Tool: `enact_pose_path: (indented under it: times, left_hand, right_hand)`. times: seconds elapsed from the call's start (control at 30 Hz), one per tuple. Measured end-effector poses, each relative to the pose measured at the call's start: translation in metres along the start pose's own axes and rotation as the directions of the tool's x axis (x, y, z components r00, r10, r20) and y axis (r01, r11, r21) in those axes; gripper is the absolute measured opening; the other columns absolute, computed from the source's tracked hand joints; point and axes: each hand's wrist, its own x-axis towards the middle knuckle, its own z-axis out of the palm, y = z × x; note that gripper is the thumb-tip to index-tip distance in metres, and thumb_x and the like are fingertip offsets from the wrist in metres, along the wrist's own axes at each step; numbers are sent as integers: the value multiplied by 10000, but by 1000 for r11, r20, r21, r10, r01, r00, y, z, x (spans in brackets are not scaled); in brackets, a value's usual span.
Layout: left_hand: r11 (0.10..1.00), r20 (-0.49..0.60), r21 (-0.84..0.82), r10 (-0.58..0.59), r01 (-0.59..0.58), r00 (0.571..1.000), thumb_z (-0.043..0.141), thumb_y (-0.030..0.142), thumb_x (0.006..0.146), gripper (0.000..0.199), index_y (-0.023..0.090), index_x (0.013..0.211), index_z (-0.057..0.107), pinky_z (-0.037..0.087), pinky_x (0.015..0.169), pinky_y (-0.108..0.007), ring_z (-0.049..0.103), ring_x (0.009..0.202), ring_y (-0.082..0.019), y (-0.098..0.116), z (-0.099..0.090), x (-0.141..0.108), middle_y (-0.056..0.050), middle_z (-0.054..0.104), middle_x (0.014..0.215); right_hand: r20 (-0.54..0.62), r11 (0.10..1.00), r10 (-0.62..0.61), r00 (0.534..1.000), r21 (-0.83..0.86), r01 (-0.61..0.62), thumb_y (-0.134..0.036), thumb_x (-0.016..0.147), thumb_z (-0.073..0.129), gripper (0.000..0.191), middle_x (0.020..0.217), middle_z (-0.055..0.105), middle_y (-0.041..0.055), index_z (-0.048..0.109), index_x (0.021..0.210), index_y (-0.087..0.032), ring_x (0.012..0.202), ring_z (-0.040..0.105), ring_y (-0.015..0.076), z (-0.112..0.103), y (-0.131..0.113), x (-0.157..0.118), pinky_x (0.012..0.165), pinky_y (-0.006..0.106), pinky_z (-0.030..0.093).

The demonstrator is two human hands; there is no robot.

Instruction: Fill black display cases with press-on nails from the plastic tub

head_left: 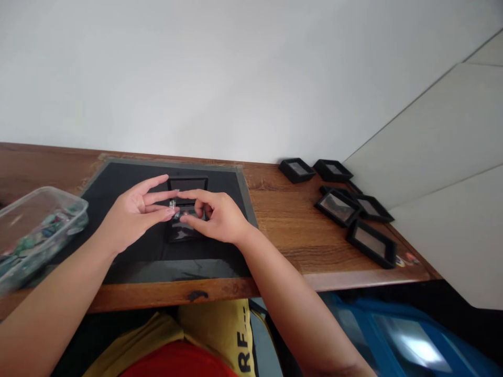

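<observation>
My left hand [135,212] is over the black mat, its thumb and a finger pinching a small clear, shiny piece [172,203] whose kind I cannot make out. From the right, my right hand [216,214] reaches in with its index fingertip close to that piece. Its thumb and index finger are apart, and nothing shows held between them. Beneath both hands lies a black-framed box [188,233] with a second black-rimmed part [196,183] behind it. The hands partly cover both.
A clear plastic tub [80,204] of mixed coloured stones stands at the left. Several black frames lie on the wooden table [283,225] at the right, among them one frame [296,170] by the wall. A blue object [393,335] is below the table edge.
</observation>
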Motion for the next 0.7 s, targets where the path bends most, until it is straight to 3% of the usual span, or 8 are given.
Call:
enact_pose_path:
  times: [0.1, 0.3, 0.47, 0.6, 0.7]
  left_hand:
    - [999, 44, 4, 39, -39, 998, 953, 295, 676, 1021, 239, 1577, 477, 685, 860, -331, 821, 827, -199, -8, -2, 1, -186, 746, 1360]
    - [993, 160, -8, 119, -119, 980, 906, 253, 738, 900, 258, 1543, 503, 701, 816, -353, 819, 771, -201, -12, -5, -3, -149, 784, 1272]
    - [990, 127, -14, 140, -140, 982, 920, 228, 709, 868, 252, 1492, 546, 690, 774, -284, 806, 727, -167, -10, -9, -3, -108, 801, 1197]
    - [989, 67, -46, 146, -143, 987, 931, 204, 679, 868, 231, 1459, 553, 675, 736, -240, 777, 686, -127, -8, -11, -2, -72, 800, 1120]
    - [986, 56, -67, 154, -151, 986, 929, 195, 676, 845, 221, 1433, 554, 663, 721, -224, 758, 675, -111, -9, -10, -1, -37, 780, 1045]
  right_hand:
    - [36, 1000, -24, 999, 13, 23, -258, 881, 807, 515, 727, 645, -59, 719, 1387, -272, 627, 534, 90, 3, 1, -1, 649, 221, 410]
    - [42, 994, -47, 998, 99, 42, -237, 885, 791, 321, 740, 687, -32, 808, 1205, -233, 633, 546, 87, 11, 1, -2, 644, 216, 429]
    - [-1, 989, -14, 1000, 144, 14, -258, 880, 790, 259, 690, 646, -38, 812, 1131, -196, 606, 530, 79, 12, -1, -1, 609, 209, 414]
    - [-2, 978, 52, 999, 201, -50, -289, 884, 789, 135, 625, 589, -52, 801, 957, -177, 552, 471, 65, 14, -2, 1, 557, 208, 377]
    - [8, 966, 27, 1000, 259, -28, -285, 877, 801, 124, 621, 594, -53, 780, 862, -163, 523, 437, 50, 16, -1, 2, 529, 204, 357]
